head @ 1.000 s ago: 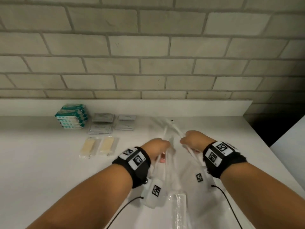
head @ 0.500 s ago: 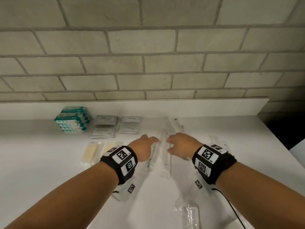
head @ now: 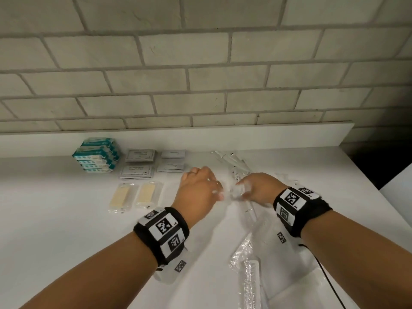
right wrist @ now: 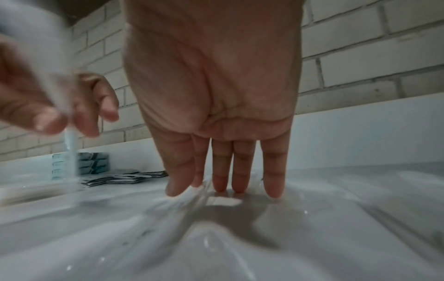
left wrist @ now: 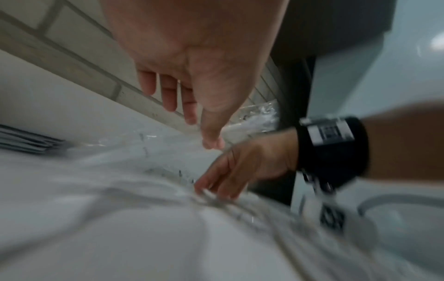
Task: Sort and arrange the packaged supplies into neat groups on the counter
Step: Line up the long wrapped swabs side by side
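Slim clear packets point(head: 247, 208) lie loosely on the white counter point(head: 55, 219) under my hands. My left hand point(head: 217, 190) pinches one clear packet point(right wrist: 68, 133) between thumb and fingers, and it hangs down blurred in the right wrist view. My right hand point(head: 242, 188) is just to its right. Its straight fingers point(right wrist: 240, 171) touch the clear plastic on the counter with their tips. More slim packets point(head: 234, 163) lie in a row behind the hands.
Sorted groups sit at the back left: stacked teal packs point(head: 95, 158), grey sachets point(head: 139, 162), smaller sachets point(head: 172, 162) and two wrapped beige bars point(head: 133, 196). A wrapped comb point(head: 250, 279) and flat clear bags point(head: 289, 253) lie near me. The counter ends at the right point(head: 379, 197).
A second ago both hands gripped a bundle of packets, then laid it on the counter. Now the hands are closer together and the left pinches a single packet.
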